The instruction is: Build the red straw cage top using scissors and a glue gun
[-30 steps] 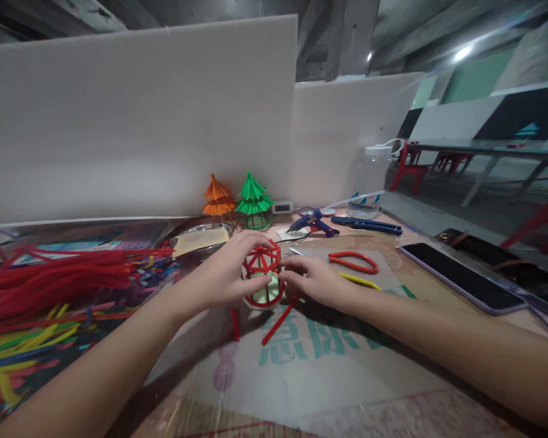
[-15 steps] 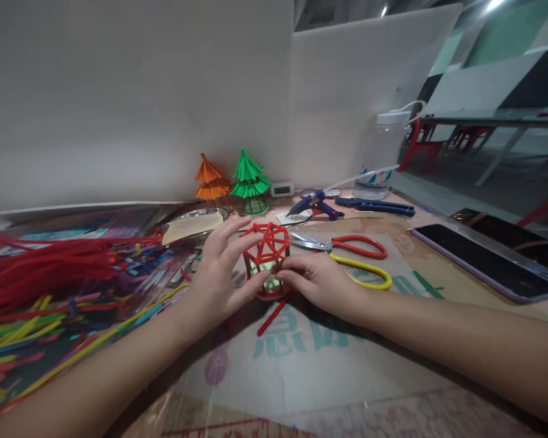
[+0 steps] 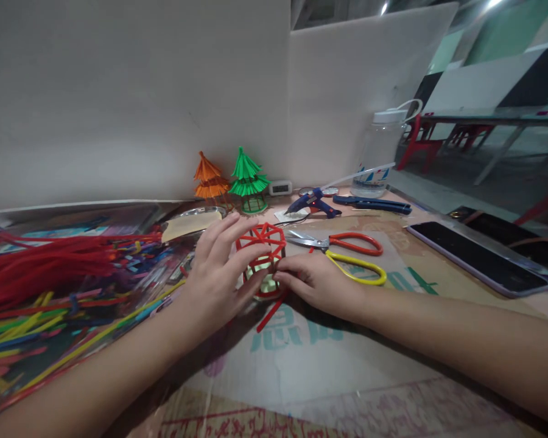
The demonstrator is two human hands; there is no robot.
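Note:
A small cage-like frame of red pipe cleaners (image 3: pixel 265 236) stands on the table between my hands. Its top has spokes meeting at the middle, dark posts make its sides, and its base looks pale. My left hand (image 3: pixel 221 264) curves round its left side, fingers across the front and thumb low against it. With thumb and forefinger, my right hand (image 3: pixel 317 281) pinches the lower right of the frame; the exact spot between the fingertips is hidden. Below the frame lies a loose red pipe cleaner strip (image 3: pixel 270 315). Scissors (image 3: pixel 347 246) with red and yellow handles rest just behind my right hand.
Many coloured pipe cleaners (image 3: pixel 41 267) heap at the left. Behind stand an orange tiered model (image 3: pixel 209 177), a green one (image 3: pixel 248 176), a small digital display (image 3: pixel 281 188), a glue gun (image 3: pixel 314 202), blue pliers-like tool (image 3: pixel 372 204) and water bottle (image 3: pixel 377 152). A phone (image 3: pixel 477 258) lies right.
My left fingers have come down over the front of the frame and cover more of it. My right hand keeps its pinch. The whole view has shifted slightly.

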